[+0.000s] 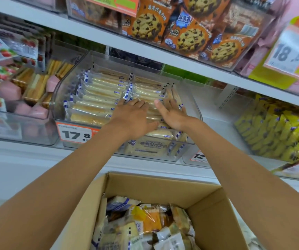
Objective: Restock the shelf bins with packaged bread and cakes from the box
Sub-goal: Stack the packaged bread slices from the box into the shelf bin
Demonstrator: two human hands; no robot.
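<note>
A: Nearest us, the cardboard box (208,210) sits open below the shelf, holding mixed bread and cake packets (145,226) in a loose heap.

B: And the hands?

A: Left hand (134,118) and right hand (172,112) lie flat, fingers spread, palms down on the packaged bread slices (100,94) in the clear middle bin (58,98). Neither hand encloses a packet; both press on the right-hand row.

B: So which step?

A: Judged: settling or squaring the row just loaded. The bin looks nearly full, two rows standing on edge, price tag (75,134) at its front.

B: Next move?

A: Likely lift both hands clear without dragging wrappers, then reach down into the box. The yellow packets (275,134) occupy the bin well to the right; the bin between looks mostly bare.
</note>
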